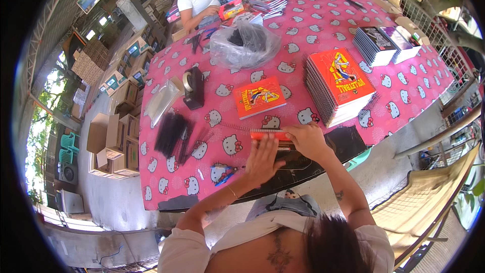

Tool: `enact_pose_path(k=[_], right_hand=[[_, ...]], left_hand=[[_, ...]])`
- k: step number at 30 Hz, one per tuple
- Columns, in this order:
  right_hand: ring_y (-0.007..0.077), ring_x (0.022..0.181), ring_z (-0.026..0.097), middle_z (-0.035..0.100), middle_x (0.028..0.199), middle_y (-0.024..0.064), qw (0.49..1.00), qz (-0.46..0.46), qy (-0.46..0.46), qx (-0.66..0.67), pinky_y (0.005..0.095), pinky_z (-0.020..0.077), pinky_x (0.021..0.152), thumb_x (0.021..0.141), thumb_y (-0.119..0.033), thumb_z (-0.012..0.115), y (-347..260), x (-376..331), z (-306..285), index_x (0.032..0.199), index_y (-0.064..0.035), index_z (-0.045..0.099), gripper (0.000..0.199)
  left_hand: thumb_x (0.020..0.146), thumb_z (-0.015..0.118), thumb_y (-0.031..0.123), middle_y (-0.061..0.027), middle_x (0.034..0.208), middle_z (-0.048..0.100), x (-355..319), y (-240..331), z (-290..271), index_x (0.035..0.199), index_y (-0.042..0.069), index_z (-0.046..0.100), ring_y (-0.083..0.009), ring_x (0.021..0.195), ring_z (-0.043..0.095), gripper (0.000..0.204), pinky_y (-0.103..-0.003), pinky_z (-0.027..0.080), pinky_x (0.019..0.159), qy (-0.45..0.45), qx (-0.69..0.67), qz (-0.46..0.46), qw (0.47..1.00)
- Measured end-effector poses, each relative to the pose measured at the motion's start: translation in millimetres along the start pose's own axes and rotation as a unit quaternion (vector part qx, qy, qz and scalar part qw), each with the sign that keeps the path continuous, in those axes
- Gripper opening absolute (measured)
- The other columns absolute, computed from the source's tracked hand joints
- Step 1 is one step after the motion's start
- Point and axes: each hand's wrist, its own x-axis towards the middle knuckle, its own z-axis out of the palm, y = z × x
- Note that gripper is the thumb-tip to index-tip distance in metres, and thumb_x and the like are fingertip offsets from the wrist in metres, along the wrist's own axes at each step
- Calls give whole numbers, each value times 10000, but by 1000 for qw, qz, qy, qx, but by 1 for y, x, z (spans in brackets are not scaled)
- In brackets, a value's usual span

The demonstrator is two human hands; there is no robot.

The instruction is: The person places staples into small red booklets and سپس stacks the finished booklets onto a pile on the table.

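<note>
A red-covered notebook (256, 135) stands nearly edge-on to me at the near side of the table. A thin dark spiral coil (235, 127) runs out leftward from its spine edge. My left hand (262, 161) lies with its fingers stretched flat against the cover. At the notebook's right end, my right hand (307, 140) has its fingers curled round the edge; the fingertips are partly hidden. Just beyond lies another red notebook (260, 98), without a visible coil. To its right rises a stack of coil-bound red notebooks (343, 78).
Dark coils (171, 134) lie left of my hands, near a blue-handled tool (225, 178). Farther back are a tape dispenser (193, 88), a clear plastic bag (245, 45) and dark-covered notebooks (374, 45). Another person (199, 0) stands at the far side. Cartons (113, 141) line the left floor.
</note>
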Motion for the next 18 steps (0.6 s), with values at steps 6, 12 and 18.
enact_pose_path(k=[6, 12, 18], right_hand=[[321, 715, 696, 722, 767, 80, 999, 7, -35, -35, 444, 512, 752, 890, -191, 682, 7, -5, 0, 1071, -176, 736, 189], [328, 834, 699, 719, 889, 158, 999, -3, -6, -40, 466, 507, 851, 871, -211, 735, 2, -14, -5, 1412, -131, 487, 600], [199, 1122, 666, 684, 1247, 152, 862, 119, 30, 492, 370, 501, 1005, 860, -82, 805, 32, -59, -2, 1483, -57, 433, 726]], left_hand=[[944, 600, 467, -257, 1621, 304, -3, 16, 1, 1521, -67, 357, -404, 1540, 226, 823, -593, 185, 1214, -12, -34, 35, 999], [937, 602, 486, -263, 1602, 332, 30, 4, 11, 1514, -65, 371, -410, 1535, 235, 831, -633, 162, 1205, 123, -36, 13, 992], [911, 665, 426, -226, 1569, 394, -16, 31, 6, 1512, -9, 404, -415, 1440, 381, 787, -613, 200, 1196, 119, -106, 20, 987]])
